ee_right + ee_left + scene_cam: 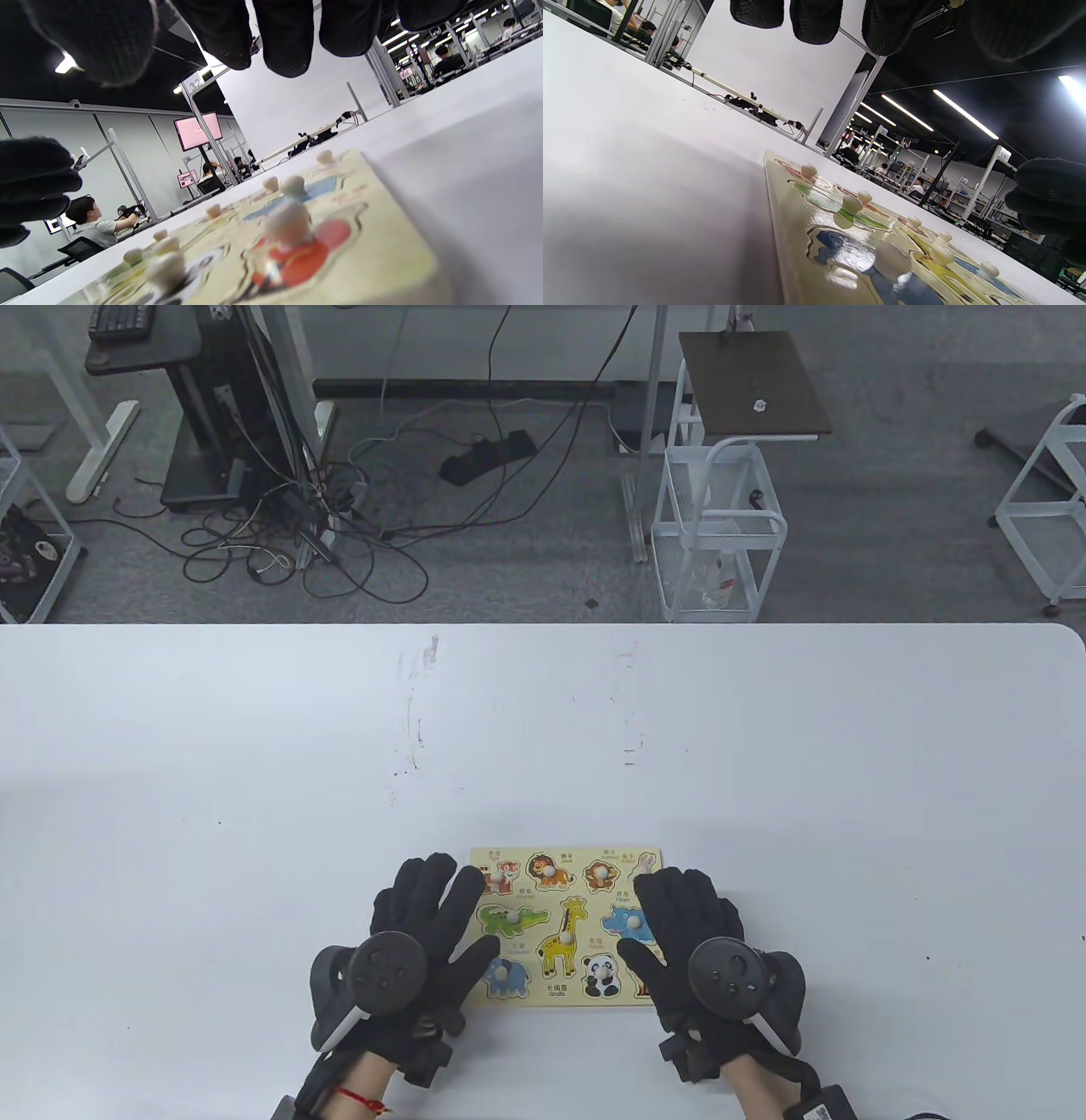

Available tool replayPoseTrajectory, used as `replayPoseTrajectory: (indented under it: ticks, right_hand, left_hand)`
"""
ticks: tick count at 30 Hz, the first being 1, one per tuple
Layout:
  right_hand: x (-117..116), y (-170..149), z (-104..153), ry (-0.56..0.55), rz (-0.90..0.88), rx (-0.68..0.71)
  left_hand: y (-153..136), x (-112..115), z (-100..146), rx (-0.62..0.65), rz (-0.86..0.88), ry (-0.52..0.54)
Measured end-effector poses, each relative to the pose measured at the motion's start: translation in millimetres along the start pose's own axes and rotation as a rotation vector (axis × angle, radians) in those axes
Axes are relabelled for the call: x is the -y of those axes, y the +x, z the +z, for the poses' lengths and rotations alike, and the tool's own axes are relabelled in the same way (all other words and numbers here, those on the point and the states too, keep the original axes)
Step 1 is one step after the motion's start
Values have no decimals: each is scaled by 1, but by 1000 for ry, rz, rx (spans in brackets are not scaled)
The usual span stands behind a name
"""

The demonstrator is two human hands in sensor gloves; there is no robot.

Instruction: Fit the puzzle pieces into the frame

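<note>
Table view: the pale wooden puzzle frame (567,933) lies flat on the white desk (254,780), close to the near edge and a little right of its middle, with every animal piece seated in its cut-out. Among them are a green crocodile piece (502,920), a yellow giraffe piece (567,937), a black-and-white panda piece (603,975) and a blue elephant piece (507,977), each with a small cream knob. The left hand (416,937) in its black sensor glove lies over the frame's left edge, fingers spread and straight, grasping nothing. The right hand (691,937) covers the frame's right edge the same way, fingers extended, its grip released. Beyond the desk's far edge stand a white wire cart (717,530) and a tangle of black cables (322,534) on grey carpet.

Left wrist view: gloved fingertips (814,19) hang loose above the frame (797,254), touching no knob. The elephant piece (848,254) sits nearest. Far off, past the desk (649,169), stand other workstations.

Right wrist view: fingertips (288,38) hover over the frame (382,237), holding nothing. A red-orange piece (297,254) lies blurred in front; a pink monitor (197,129) glows behind.
</note>
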State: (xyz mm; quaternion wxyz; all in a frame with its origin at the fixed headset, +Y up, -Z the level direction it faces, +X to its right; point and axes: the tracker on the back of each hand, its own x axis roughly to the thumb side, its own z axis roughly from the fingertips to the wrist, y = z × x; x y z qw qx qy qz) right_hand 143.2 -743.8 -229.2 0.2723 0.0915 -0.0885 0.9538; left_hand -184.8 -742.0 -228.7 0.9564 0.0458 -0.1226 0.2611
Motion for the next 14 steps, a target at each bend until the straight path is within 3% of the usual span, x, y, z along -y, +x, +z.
replayPoseTrajectory:
  ticks: [14]
  right_hand:
    - [1,-1,0,-15,20,-5]
  left_hand:
    - [5,2,0,-1,-41,-12]
